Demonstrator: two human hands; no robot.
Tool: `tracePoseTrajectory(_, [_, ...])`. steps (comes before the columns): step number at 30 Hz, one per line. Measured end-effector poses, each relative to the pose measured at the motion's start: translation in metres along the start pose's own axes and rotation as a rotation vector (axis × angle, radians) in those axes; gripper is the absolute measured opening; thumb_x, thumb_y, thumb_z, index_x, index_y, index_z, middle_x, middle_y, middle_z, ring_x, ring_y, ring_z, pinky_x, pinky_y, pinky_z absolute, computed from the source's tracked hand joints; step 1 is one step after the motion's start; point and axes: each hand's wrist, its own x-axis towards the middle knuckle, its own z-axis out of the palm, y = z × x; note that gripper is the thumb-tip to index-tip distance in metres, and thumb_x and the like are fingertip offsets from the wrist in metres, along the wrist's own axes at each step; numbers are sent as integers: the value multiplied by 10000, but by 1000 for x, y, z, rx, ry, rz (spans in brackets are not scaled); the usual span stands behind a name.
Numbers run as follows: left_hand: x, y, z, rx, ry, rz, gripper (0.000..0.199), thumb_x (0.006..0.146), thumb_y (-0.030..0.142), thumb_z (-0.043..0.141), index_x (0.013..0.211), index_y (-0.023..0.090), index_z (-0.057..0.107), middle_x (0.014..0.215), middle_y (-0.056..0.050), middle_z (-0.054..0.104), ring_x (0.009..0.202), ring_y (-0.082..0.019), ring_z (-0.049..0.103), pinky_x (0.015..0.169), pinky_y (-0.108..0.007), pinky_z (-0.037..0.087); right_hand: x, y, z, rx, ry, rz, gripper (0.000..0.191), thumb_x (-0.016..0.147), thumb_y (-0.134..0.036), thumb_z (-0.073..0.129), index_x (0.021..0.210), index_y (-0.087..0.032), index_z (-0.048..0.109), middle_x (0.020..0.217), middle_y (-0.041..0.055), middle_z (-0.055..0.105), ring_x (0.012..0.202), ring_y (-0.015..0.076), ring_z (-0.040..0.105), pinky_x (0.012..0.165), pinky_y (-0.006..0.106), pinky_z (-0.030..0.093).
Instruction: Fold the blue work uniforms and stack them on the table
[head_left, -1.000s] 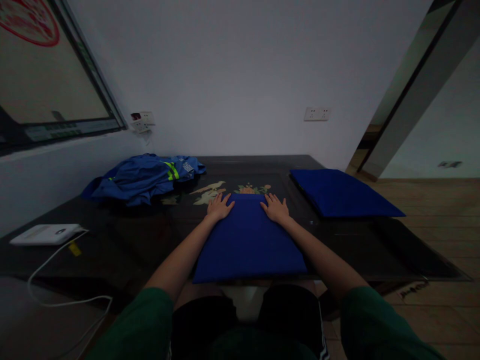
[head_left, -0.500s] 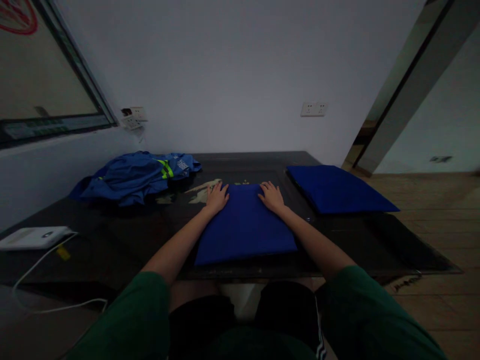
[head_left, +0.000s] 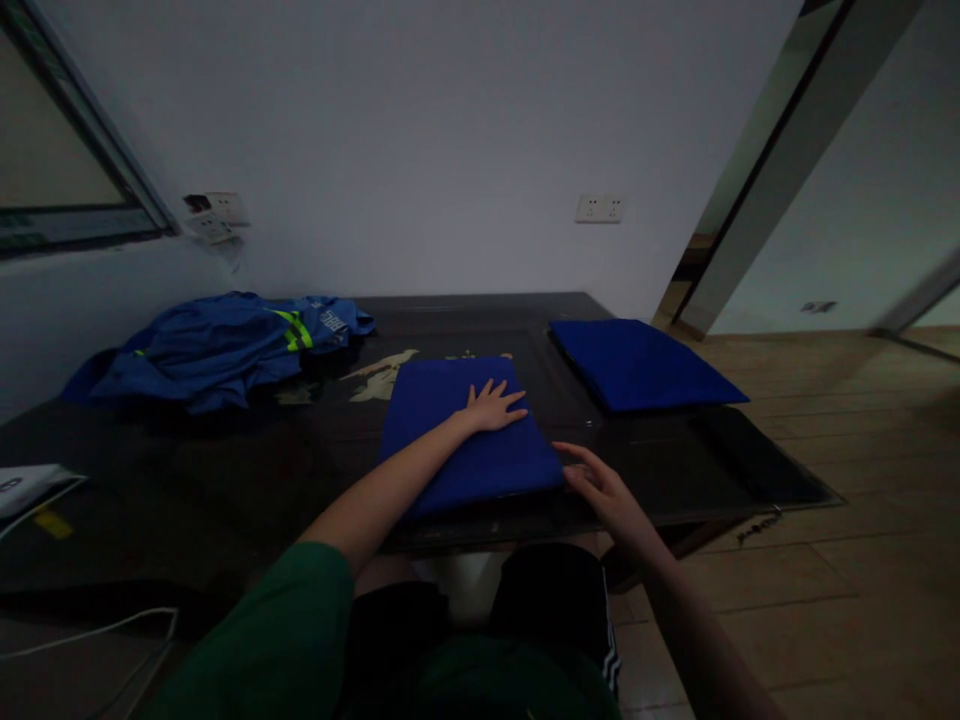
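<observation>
Blue cloth (head_left: 487, 460): near right corner lies at the right hand's (head_left: 604, 492) fingertips

Item lies flat on the dark table (head_left: 637, 450), in front of the person and close to the table's front edge. Its sides run away from the person; its near edge slants slightly, the left end being closer to the body. Long axis cannot be judged with confidence at this oblique view.

Governing relation: from the right hand, the cloth extends leftward and away. That hand is just outside the right side, the nearer of the two to the near right corner, its fingers pointing in toward the cloth. Thumb and forefinger appear slightly parted at the edge; whether they pinch the material cannot be told.

Left hand (head_left: 495, 410) rests palm down on top, right of the cloth's centre, fingers spread and gripping nothing. The left forearm (head_left: 397, 482) crosses above the cloth's left part and hides some of it.

Surroundings: a second blue cloth (head_left: 645, 370) lies flat to the right, apart from both hands. A crumpled blue jacket (head_left: 217, 350) with yellow-green stripes lies to the left, well apart from them.
</observation>
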Motion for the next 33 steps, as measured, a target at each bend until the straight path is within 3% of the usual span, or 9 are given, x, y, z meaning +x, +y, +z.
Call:
tracePoseTrajectory(5, [6, -4, 15, 24, 111, -23, 670, 876, 714, 209, 1481, 426, 223, 1598, 0, 138, 1462, -331, 53, 1118, -648, 50, -13, 6, 10, -145, 39, -69, 478, 834, -468, 521, 1211, -174, 508, 785, 19, 651, 790, 177, 628, 789, 317, 491])
tracePoseTrajectory(9, [5, -4, 18, 26, 136, -25, 675, 868, 724, 229, 1474, 426, 250, 1595, 13, 153, 1459, -341, 76, 1115, -656, 56, -22, 9, 11, -132, 14, -62, 421, 846, -438, 511, 1182, -184, 498, 920, 63, 693, 912, 197, 656, 867, 347, 496])
tracePoseTrajectory(13, [2, 1, 17, 23, 254, -31, 626, 921, 628, 247, 1471, 335, 310, 1576, -33, 234, 1452, -314, 138, 1132, -619, 107, -27, 8, 7, -149, 10, -60, 395, 847, -424, 518, 1169, -194, 537, 1024, 88, 702, 984, 215, 660, 901, 375, 501])
tracePoseTrajectory(17, [-21, 13, -1, -8, 456, 38, 478, 980, 397, 278, 1409, 234, 410, 1499, -65, 385, 1398, -231, 294, 1174, -516, 107, -20, -10, 0, -315, 262, -136, 356, 843, -419, 497, 1101, -201, 611, 1102, 112, 686, 1012, 242, 651, 895, 396, 509])
tracePoseTrajectory(19, [-48, 17, -11, -27, 439, 104, 431, 981, 354, 288, 1360, 244, 463, 1439, -45, 464, 1345, -208, 380, 1175, -511, 114, -9, -27, 6, -403, 336, -232, 353, 867, -402, 459, 1101, -208, 637, 1155, 109, 670, 1065, 248, 627, 945, 411, 483])
tracePoseTrajectory(23, [-117, 14, -5, 41, 313, 82, 453, 964, 365, 335, 1385, 239, 442, 1473, -57, 429, 1384, -243, 328, 1158, -558, 145, 20, -50, 51, -567, 122, -387, 434, 922, -343, 378, 1278, -205, 585, 1311, 85, 594, 1233, 223, 527, 1072, 411, 387])
tracePoseTrajectory(27, [-161, -1, 25, 83, 224, -84, 512, 965, 373, 303, 1455, 232, 355, 1533, -63, 334, 1441, -257, 214, 1157, -556, 166, 40, -41, 99, -818, -129, -313, 550, 957, -431, 355, 1434, -167, 427, 1480, 126, 405, 1383, 258, 350, 1119, 455, 310])
tracePoseTrajectory(30, [-165, -9, 40, 85, 250, -83, 516, 968, 418, 288, 1465, 287, 337, 1561, -6, 267, 1450, -225, 195, 1178, -507, 145, 40, -25, 105, -991, -183, -212, 625, 951, -541, 339, 1483, -213, 337, 1535, 125, 294, 1429, 290, 236, 1146, 500, 218])
tracePoseTrajectory(33, [-164, -13, 42, 90, 288, -91, 520, 963, 483, 288, 1467, 356, 315, 1563, 27, 257, 1449, -216, 201, 1179, -492, 145, 33, -13, 89, -1102, -140, -169, 658, 935, -607, 312, 1497, -266, 288, 1568, 92, 199, 1452, 285, 149, 1155, 528, 150])
